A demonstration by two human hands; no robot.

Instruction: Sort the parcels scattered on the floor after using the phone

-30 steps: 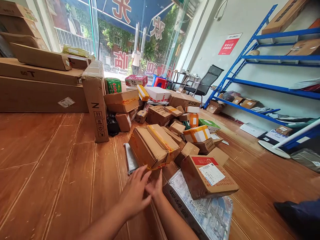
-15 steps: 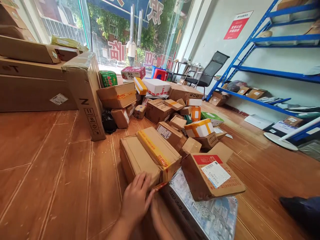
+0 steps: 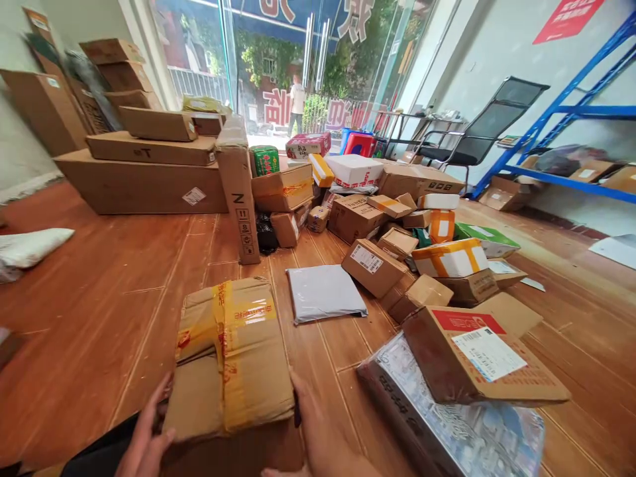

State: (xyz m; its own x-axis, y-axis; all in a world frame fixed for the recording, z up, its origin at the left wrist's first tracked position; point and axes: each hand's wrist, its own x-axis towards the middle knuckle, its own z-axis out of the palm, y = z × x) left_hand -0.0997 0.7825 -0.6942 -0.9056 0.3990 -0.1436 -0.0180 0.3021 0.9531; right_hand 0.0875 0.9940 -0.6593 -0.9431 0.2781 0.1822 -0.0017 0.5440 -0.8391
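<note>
Between my two hands is a brown cardboard box with yellow printed tape crossing its top. My left hand presses on its near left side, fingers partly hidden behind the edge. Against the right side lies my right hand, its fingers running along the box's lower edge. A flat white mailer bag lies on the wooden floor just beyond. To the right, a brown box with a red panel and white label rests tilted on a flat, plastic-wrapped, printed box.
A heap of parcels spreads across the floor ahead. One tall narrow carton stands upright beside long stacked cartons. At the right are an office chair and blue shelving. Behind the heap is a glass door.
The taped box has moved left and toward me, now held from both sides. The white mailer bag has come into sight on the floor. My view has turned left.
</note>
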